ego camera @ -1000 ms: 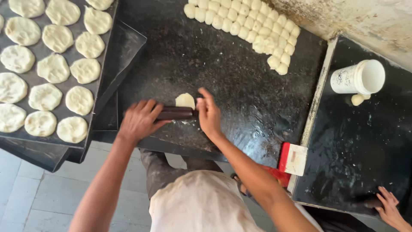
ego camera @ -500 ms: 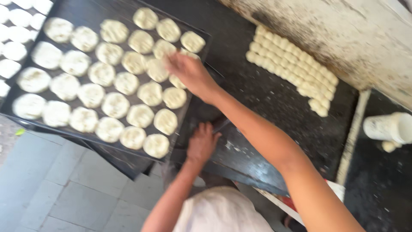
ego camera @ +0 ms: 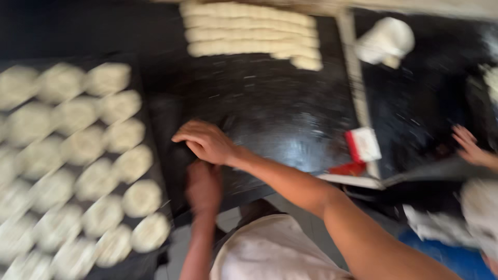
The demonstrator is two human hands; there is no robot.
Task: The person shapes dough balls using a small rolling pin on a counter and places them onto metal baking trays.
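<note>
The view is blurred by motion. My right hand (ego camera: 207, 142) hovers palm down over the dark worktop (ego camera: 280, 114), just right of the baking tray (ego camera: 148, 78), with nothing visible in its loosely curved fingers. Just below it, my left hand (ego camera: 203, 186) rests at the worktop's near edge; the blur hides whether it holds anything. The tray at the left carries several flattened dough rounds (ego camera: 132, 165) in rows. Rows of small dough pieces (ego camera: 249, 33) lie at the far side of the worktop.
A white cup (ego camera: 386, 41) lies on the dark surface at the upper right. A red and white tool (ego camera: 362, 148) sits by the seam between the two tables. Another person's hand (ego camera: 469, 148) reaches in at the right edge.
My right hand has come back from the tray to the worktop, near my left hand. The flat dough piece seen by the rolling pin a second ago is gone from the worktop. The camera has swung right.
</note>
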